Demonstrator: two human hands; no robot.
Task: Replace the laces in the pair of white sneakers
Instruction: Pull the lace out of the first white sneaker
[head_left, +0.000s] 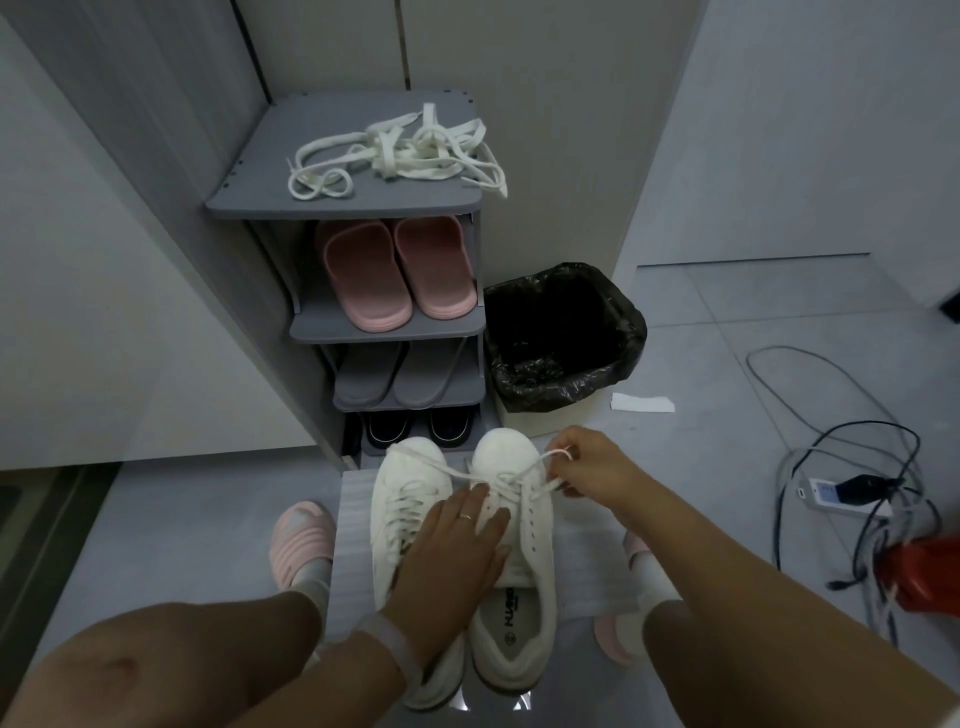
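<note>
Your right hand (587, 470) pinches the lace (511, 475) of the right-hand sneaker (524, 551) and draws it out toward two o'clock. Your left hand (457, 551) lies flat, fingers straight, pressing the shoe's tongue. Both white sneakers sit side by side on the floor at six o'clock, the left-hand sneaker (408, 499) fully laced. That lace looks soft, light and floppy, likely to snag in eyelets, so grip near the stiff tip. The shoe seems light; keep pinning it. A tangle of loose laces (395, 153) lies atop the shoe rack (249, 200) at twelve o'clock.
</note>
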